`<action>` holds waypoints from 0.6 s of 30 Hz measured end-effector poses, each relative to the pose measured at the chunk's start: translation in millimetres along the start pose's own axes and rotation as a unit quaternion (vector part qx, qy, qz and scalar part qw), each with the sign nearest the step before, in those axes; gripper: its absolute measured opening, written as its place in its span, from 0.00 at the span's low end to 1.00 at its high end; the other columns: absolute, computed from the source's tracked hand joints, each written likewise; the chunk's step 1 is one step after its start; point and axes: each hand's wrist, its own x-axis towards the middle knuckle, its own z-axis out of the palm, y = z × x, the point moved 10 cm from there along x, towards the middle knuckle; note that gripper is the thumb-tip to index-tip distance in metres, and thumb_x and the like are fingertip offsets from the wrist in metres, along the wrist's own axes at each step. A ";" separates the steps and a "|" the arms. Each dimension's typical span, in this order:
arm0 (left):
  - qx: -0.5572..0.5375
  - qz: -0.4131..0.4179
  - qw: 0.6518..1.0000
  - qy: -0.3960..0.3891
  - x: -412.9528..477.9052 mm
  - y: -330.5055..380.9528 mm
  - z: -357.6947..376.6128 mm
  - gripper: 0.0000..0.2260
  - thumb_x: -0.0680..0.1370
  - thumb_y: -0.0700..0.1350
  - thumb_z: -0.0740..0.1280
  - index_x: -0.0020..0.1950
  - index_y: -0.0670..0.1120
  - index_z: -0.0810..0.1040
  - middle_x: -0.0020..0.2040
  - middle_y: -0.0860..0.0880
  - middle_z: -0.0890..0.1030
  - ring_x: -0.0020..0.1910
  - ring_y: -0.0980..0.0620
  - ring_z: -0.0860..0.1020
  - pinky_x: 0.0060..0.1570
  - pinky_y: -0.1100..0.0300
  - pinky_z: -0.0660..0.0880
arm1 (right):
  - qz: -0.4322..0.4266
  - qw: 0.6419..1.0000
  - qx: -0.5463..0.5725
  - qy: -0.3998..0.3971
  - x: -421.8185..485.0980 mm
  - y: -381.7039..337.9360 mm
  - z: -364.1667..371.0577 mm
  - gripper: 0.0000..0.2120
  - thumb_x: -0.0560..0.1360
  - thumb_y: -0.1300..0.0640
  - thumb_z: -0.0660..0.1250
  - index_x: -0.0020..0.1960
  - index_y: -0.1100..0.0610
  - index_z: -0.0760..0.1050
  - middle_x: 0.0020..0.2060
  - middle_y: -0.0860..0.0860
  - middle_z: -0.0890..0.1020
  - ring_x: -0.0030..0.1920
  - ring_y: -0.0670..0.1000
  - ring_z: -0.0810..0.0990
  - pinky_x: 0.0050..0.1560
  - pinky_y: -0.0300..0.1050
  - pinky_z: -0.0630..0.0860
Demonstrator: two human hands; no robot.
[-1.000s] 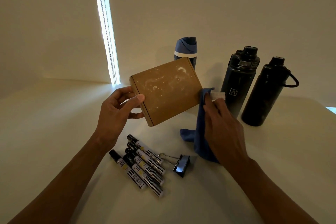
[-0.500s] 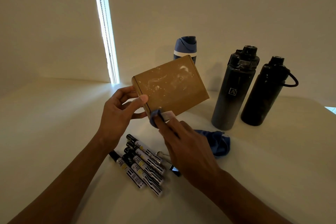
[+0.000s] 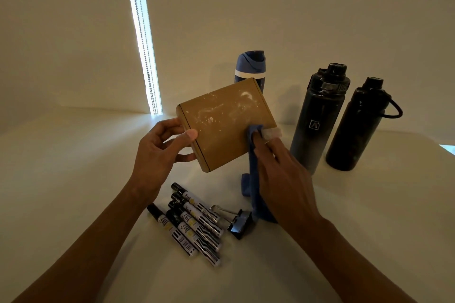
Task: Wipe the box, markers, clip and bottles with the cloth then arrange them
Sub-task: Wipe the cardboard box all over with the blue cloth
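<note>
My left hand (image 3: 157,152) pinches the box (image 3: 225,125) by its edge above the bench (image 3: 73,179); my right hand (image 3: 278,174) presses the cloth (image 3: 254,177) against its dusty face. Pressing harder could twist the box from that thin grip onto the markers (image 3: 194,222).

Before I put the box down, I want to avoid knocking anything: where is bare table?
Bare table spreads left of the left hand, and in front of the two black bottles on the right. It is crowded between the forearms, where the markers, clip and hanging cloth sit.
</note>
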 end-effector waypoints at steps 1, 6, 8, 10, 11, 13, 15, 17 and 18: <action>0.001 0.001 1.000 -0.001 -0.4 0.3 1.4 0.26 0.72 0.51 0.74 0.67 0.43 0.78 0.55 0.45 0.85 0.51 0.46 0.86 0.46 0.47 0.85 | -0.003 1.000 0.004 -0.004 1.3 -3.0 -0.5 0.25 0.81 0.58 0.55 0.78 0.48 0.59 0.63 0.50 0.73 0.58 0.53 0.74 0.53 0.52 0.77; 0.004 0.007 1.000 -0.011 -2.3 1.5 8.0 0.23 0.74 0.48 0.74 0.67 0.42 0.78 0.56 0.48 0.86 0.53 0.47 0.86 0.46 0.50 0.85 | -0.115 0.992 0.020 -0.050 -14.0 -57.4 25.6 0.33 0.73 0.59 0.67 0.76 0.55 0.60 0.60 0.53 0.74 0.44 0.48 0.76 0.38 0.41 0.78; 0.011 0.011 1.000 -0.016 -2.6 2.2 9.9 0.22 0.74 0.48 0.74 0.67 0.41 0.77 0.55 0.49 0.86 0.52 0.49 0.86 0.46 0.53 0.85 | -0.140 0.988 0.012 -0.058 -17.8 -70.8 29.0 0.32 0.72 0.57 0.67 0.74 0.56 0.62 0.55 0.51 0.74 0.42 0.46 0.75 0.34 0.37 0.75; 0.015 0.015 1.000 -0.019 -3.1 2.6 11.7 0.23 0.74 0.48 0.73 0.67 0.42 0.77 0.56 0.48 0.86 0.52 0.50 0.86 0.45 0.56 0.84 | -0.161 0.985 0.020 -0.049 -22.1 -78.4 28.1 0.29 0.69 0.58 0.73 0.67 0.56 0.68 0.49 0.51 0.76 0.40 0.47 0.76 0.32 0.39 0.77; 0.013 0.015 1.000 -0.020 -3.1 2.6 11.8 0.23 0.74 0.48 0.73 0.67 0.42 0.77 0.56 0.48 0.86 0.52 0.50 0.86 0.44 0.56 0.84 | -0.166 0.985 0.019 -0.046 -22.3 -78.2 28.3 0.30 0.66 0.58 0.77 0.64 0.56 0.69 0.48 0.51 0.76 0.39 0.48 0.76 0.31 0.39 0.77; 0.008 0.013 1.000 -0.022 -2.7 1.8 11.3 0.24 0.74 0.49 0.73 0.67 0.42 0.78 0.56 0.47 0.86 0.52 0.49 0.86 0.45 0.55 0.85 | -0.154 0.987 0.015 -0.040 -18.9 -69.8 29.1 0.32 0.62 0.59 0.81 0.60 0.56 0.68 0.48 0.50 0.73 0.36 0.48 0.76 0.30 0.39 0.75; 0.005 0.012 1.000 -0.023 -2.7 1.8 9.4 0.24 0.73 0.50 0.73 0.67 0.43 0.78 0.56 0.46 0.86 0.52 0.47 0.86 0.44 0.54 0.85 | -0.126 0.991 0.008 -0.034 -12.9 -57.9 24.9 0.31 0.65 0.61 0.79 0.62 0.55 0.67 0.49 0.50 0.71 0.38 0.49 0.76 0.32 0.40 0.74; 0.002 0.009 1.000 -0.018 -2.5 2.2 6.1 0.24 0.73 0.51 0.73 0.67 0.44 0.79 0.56 0.46 0.86 0.51 0.47 0.86 0.44 0.53 0.85 | -0.083 0.996 -0.031 -0.019 -7.3 -41.7 13.3 0.26 0.73 0.62 0.72 0.68 0.55 0.68 0.53 0.51 0.74 0.44 0.52 0.77 0.37 0.45 0.77; 0.000 0.007 1.000 -0.015 -2.1 2.6 4.0 0.24 0.73 0.51 0.73 0.67 0.44 0.79 0.56 0.46 0.86 0.51 0.47 0.86 0.44 0.53 0.85 | -0.059 0.997 -0.053 -0.009 -5.2 -32.1 5.8 0.23 0.76 0.61 0.67 0.70 0.54 0.69 0.55 0.52 0.75 0.48 0.53 0.78 0.40 0.48 0.78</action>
